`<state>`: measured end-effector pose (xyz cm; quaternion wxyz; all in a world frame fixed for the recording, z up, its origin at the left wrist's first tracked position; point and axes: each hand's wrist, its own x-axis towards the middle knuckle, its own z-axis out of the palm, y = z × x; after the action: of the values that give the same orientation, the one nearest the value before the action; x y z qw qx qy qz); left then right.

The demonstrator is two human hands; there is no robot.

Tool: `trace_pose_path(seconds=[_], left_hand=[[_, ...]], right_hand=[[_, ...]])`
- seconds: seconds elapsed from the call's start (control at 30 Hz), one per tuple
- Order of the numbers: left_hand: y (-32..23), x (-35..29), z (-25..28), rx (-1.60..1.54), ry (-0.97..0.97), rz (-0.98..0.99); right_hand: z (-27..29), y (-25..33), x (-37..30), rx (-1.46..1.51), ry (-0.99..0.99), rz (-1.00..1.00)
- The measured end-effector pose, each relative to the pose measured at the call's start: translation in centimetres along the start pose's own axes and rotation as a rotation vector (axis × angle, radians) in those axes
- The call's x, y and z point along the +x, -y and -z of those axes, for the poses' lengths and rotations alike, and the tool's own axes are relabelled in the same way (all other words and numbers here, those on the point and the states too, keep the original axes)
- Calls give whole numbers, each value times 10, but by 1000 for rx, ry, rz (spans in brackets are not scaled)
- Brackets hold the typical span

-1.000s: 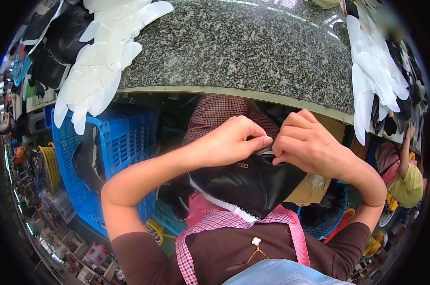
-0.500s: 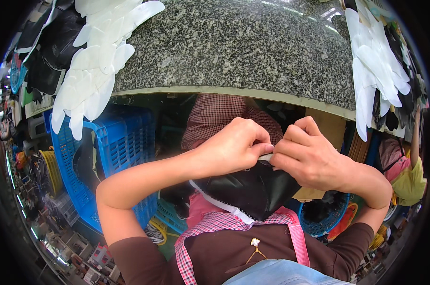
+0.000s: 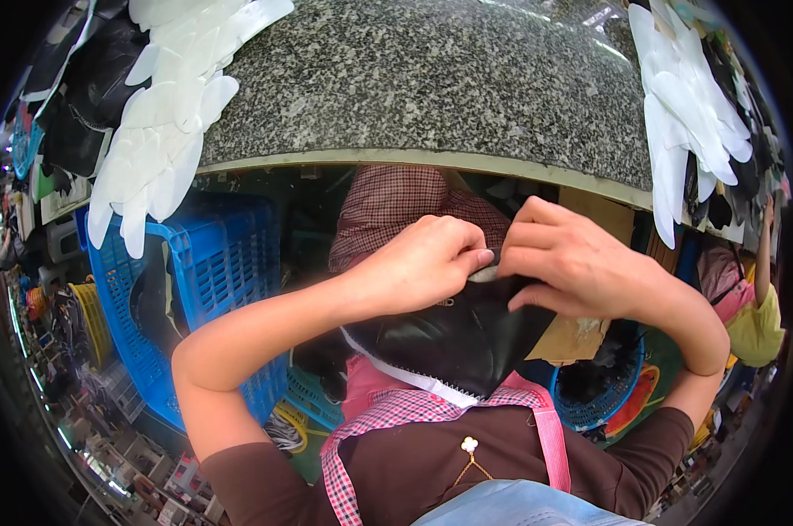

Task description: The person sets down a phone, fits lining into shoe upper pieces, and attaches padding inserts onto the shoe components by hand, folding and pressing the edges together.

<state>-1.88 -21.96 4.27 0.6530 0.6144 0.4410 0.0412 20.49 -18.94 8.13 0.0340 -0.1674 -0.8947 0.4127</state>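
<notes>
A black leather shoe upper (image 3: 453, 346) with a white, zigzag-stitched edge lies across my lap, against my apron. My left hand (image 3: 431, 263) pinches its far edge between thumb and bent fingers, where a small pale strip (image 3: 484, 273) shows. Close beside it, my right hand (image 3: 572, 263) is curled over the same edge; its thumb lies on the black leather, a little apart from the fingertips. The undersides of the fingers are hidden.
Beyond my hands is a speckled stone tabletop (image 3: 431, 88). White curved pieces lie overlapped at its left (image 3: 173, 114) and right (image 3: 681, 114). A blue plastic crate (image 3: 186, 289) stands at left, a round blue basket (image 3: 629, 390) at right. A person in yellow (image 3: 756, 324) is far right.
My right thumb has spread away from its fingertips, and that hand has shifted slightly up and left. My left hand stays pinched at the upper's edge. The whole view has shifted slightly.
</notes>
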Motion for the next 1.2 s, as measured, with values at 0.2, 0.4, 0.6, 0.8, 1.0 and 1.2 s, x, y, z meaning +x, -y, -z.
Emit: trace_pose_path(seconds=[0.2,0.4,0.6,0.8,1.0,1.2], left_hand=[[1,0,-1,-52,-3,4],[2,1,0,-82,19,29],[4,12,-1,-250,197,-42],[13,20,-29,99,-173,-256],[23,21,-35,182,-200,-172],[18,14,-25,13,-133,-56]], right_hand=[[8,6,1,69,14,-97],[1,0,-9,-78,-66,-181],[-2,1,-12,-3,-96,-190],[-7,-2,-14,-311,-77,115],[-20,8,-18,-528,4,232],[-16,-15,-21,-163,-72,-60]])
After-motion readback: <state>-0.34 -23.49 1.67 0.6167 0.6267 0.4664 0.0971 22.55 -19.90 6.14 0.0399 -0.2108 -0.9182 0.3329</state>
